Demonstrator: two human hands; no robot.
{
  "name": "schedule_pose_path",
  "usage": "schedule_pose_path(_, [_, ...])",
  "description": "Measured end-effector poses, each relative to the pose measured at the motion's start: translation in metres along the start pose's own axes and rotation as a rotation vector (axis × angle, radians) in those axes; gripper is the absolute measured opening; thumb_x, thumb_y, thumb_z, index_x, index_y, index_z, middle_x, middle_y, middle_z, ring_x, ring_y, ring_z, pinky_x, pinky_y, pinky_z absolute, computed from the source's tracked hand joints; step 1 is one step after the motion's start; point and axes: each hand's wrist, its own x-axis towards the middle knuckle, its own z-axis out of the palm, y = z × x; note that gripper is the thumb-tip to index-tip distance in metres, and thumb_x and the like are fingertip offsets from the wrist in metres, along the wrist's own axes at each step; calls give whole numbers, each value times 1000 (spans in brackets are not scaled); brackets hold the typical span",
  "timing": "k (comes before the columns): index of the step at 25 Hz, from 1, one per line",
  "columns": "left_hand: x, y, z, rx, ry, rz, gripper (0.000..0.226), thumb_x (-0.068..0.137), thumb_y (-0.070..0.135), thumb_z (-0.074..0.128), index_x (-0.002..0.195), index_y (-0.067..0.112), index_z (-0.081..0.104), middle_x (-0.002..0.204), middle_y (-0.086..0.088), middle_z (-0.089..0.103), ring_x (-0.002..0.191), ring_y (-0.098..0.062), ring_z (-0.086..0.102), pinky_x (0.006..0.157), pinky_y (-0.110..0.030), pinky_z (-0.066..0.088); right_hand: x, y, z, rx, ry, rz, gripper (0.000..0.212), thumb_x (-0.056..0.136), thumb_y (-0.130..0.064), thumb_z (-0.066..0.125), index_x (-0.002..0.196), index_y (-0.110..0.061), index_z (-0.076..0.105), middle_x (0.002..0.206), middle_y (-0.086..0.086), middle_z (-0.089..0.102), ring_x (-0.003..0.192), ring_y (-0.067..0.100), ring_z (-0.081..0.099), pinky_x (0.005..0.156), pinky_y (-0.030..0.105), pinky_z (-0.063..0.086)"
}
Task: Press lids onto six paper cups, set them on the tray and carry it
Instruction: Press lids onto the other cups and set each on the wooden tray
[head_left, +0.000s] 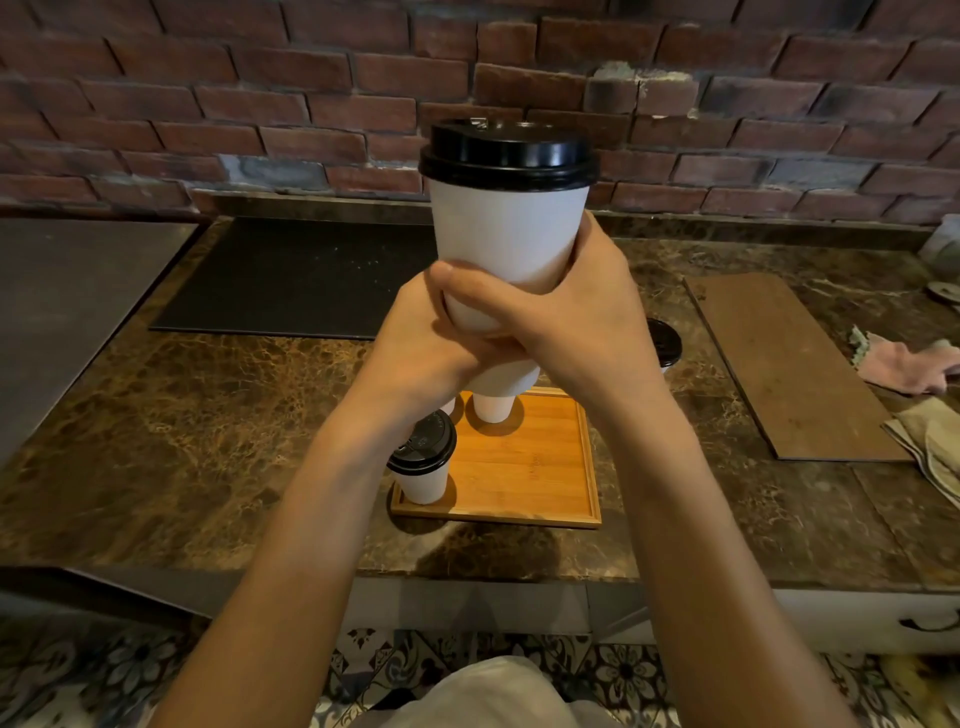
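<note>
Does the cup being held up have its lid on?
On. The black lid sits level over the rim of the white cup, gripped low by the left hand and right hand. Tightness: cannot tell.

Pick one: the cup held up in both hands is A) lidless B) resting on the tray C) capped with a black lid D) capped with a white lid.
C: a black lid sits on the cup that the left hand and right hand grip, raised above the tray.

café counter, brick wall (208, 104), marble worktop (208, 415)
</note>
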Motion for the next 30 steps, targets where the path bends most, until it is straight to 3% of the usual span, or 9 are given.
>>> schedule_pose_path(4, [0,-5,5,67,43,-12,33,79,11,69,95,34,50,84,20,54,74,30,50,60,6,38,-4,2,7,-29,82,5,92,61,-55,86,136,-19,44,121,-6,58,118,17,54,94,42,53])
schedule_pose_path(8, [-2,-6,4,82,33,-24,39,77,12,71,91,41,48,83,22,54,75,30,50,58,6,38,-5,3,9,-15,96,9,87,62,-55,86,131,-21,47,117,-9,58,115,16,57,93,41,53])
schedule_pose_path(12, [-1,-5,-3,-61,-32,-65,50,72,17,77,116,27,55,100,15,64,94,14,59,67,-1,46,-1,2,1,75,69,-13,81,62,-50,88,128,-24,49,115,-10,61,108,8,61,88,36,57])
schedule_pose_path(15, [2,-2,-9,-87,-134,-85,58,71,25,81,123,21,55,109,7,65,101,-4,63,76,-15,53,1,1,-5,157,6,-21,81,62,-47,85,130,-20,51,114,-9,62,103,7,64,81,28,59])
schedule_pose_path(18, [3,0,-14,-157,-212,-103,54,64,28,80,114,25,59,103,7,66,96,-9,65,72,-19,54,2,3,-12,287,-81,14,71,64,-41,82,126,-18,54,106,-7,65,96,4,67,72,20,57])
schedule_pose_path(23, [0,-4,-19,-361,-438,-96,51,71,20,75,119,29,58,111,6,67,109,-16,62,83,-23,52,5,13,-20,357,-292,40,59,72,-31,76,125,-16,57,109,1,67,100,12,68,77,24,56])
schedule_pose_path(26, [0,-9,-17,-341,-429,-103,53,71,24,76,120,31,58,114,5,66,110,-15,61,84,-23,51,8,18,-23,388,-378,56,53,75,-25,73,125,-15,57,107,-1,68,101,14,68,79,26,55])
schedule_pose_path(30, [-2,-14,-12,-340,-358,-124,48,70,23,76,115,29,61,108,8,68,106,-12,63,80,-20,52,10,21,-21,304,-379,64,58,74,-31,74,127,-16,56,110,1,67,101,13,68,82,29,58])
